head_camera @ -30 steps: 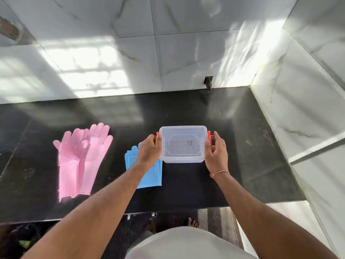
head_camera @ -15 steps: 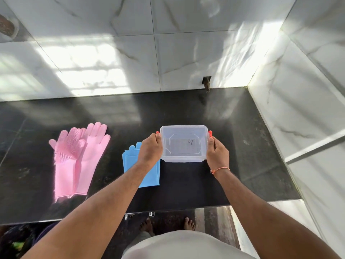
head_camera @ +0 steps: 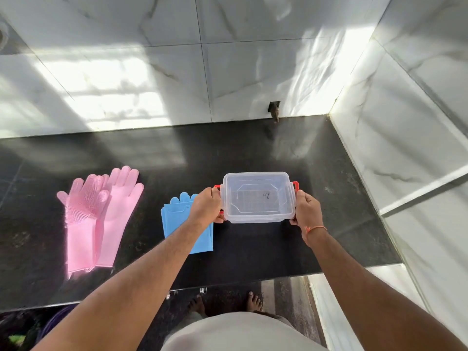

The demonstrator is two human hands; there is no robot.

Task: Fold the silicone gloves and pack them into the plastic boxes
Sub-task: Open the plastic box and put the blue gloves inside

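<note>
A clear plastic box [head_camera: 258, 197] with red side clips stands on the black countertop [head_camera: 253, 153], its lid on. My left hand [head_camera: 207, 205] grips its left end and my right hand [head_camera: 305, 210] grips its right end, fingers at the clips. Blue silicone gloves [head_camera: 177, 219] lie flat just left of the box, partly hidden under my left wrist. A pair of pink silicone gloves [head_camera: 101, 214] lies overlapped and unfolded farther left, fingers pointing to the wall.
White marble walls close the counter at the back and on the right [head_camera: 395, 148]. A small dark hole [head_camera: 274, 110] sits in the back wall. The counter's front edge [head_camera: 228, 282] runs just below my forearms; my bare feet show beneath it.
Both hands have closed more tightly around the box's ends, fingers wrapping the clips. The box and gloves lie where they were.
</note>
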